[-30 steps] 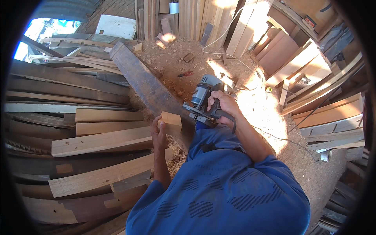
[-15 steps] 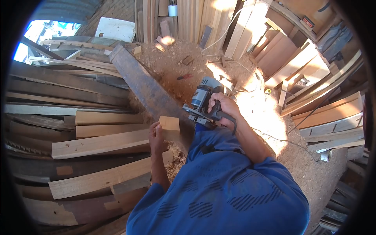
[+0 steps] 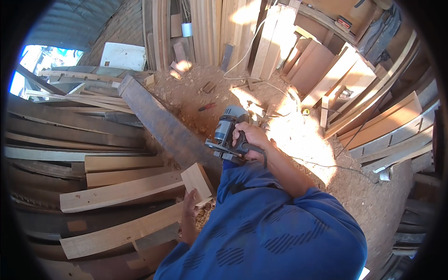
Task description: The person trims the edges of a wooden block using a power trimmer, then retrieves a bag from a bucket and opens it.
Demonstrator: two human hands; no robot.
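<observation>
My right hand (image 3: 250, 136) is wrapped round the dark handle of a grey power tool (image 3: 224, 131), which rests by my blue-clothed leg. Its cord loops down past my wrist. My left hand (image 3: 189, 205) holds the lower left edge of a light wooden block (image 3: 198, 181), now tilted, with its fingers partly hidden by the block. Beyond the block a long dark beam (image 3: 158, 119) runs up to the left. Red-handled pliers (image 3: 206, 107) lie on the shavings past the beam.
Long boards (image 3: 116, 190) are stacked on the left. More planks (image 3: 201, 32) lean upright at the back, and others (image 3: 382, 121) stand at the right. A cord (image 3: 326, 165) crosses the dusty floor (image 3: 373, 205).
The view has shifted. My left hand has moved lower with the block, which has turned from level to tilted. My right hand still grips the power tool.
</observation>
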